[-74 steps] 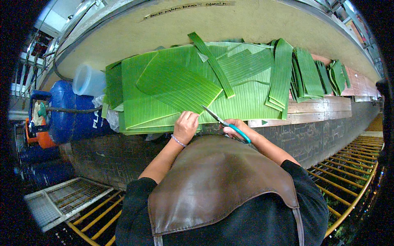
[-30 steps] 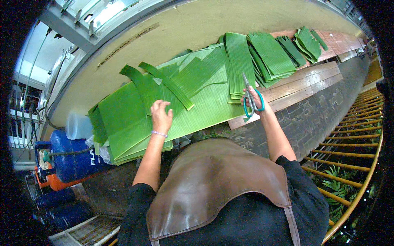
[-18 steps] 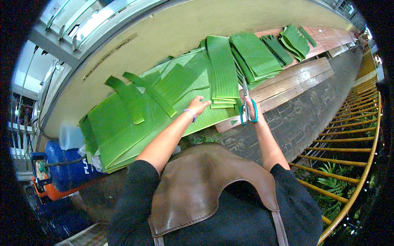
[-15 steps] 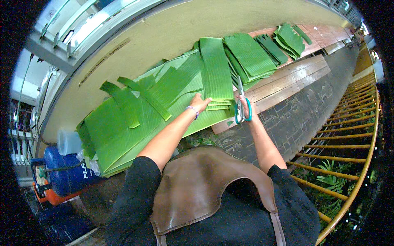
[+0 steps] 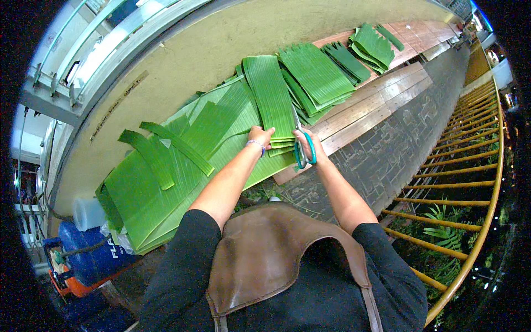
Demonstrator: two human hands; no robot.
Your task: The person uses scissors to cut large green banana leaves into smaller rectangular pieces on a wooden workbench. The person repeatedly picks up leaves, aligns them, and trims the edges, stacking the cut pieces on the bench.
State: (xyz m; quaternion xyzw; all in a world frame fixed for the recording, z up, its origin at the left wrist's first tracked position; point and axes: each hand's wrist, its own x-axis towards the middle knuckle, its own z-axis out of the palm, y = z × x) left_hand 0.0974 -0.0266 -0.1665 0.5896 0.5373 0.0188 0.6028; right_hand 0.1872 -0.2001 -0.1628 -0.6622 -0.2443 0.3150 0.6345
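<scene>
Scissors point(image 5: 297, 123) are held in the right hand point(image 5: 307, 143), fingers about the teal handles, with the blades pointing away from the person beside the right edge of a stack of leaf strips point(image 5: 268, 97). Left hand point(image 5: 260, 135) is at the near left corner of that stack, thumb reaching over the top; the fingers underneath are hidden, so I can't tell whether it pinches the leaves or only rests against them.

The stack lies across the right part of a large leaf point(image 5: 182, 193), its near ends uneven, like loose steps. If just the top layers were gripped, the lower ones could slide and fan out. The blade tips are close to the neighbouring pile of cut leaves point(image 5: 318, 74); a sideways swing of the right wrist could nick or push those. Both hands are close together, so a slip of the scissors might catch the left thumb. Pulling hard on the stack might also drag the large leaf beneath, shifting the two narrow strips point(image 5: 152, 163) lying loose on it. Creases along the ribs could split if bent sharply.
</scene>
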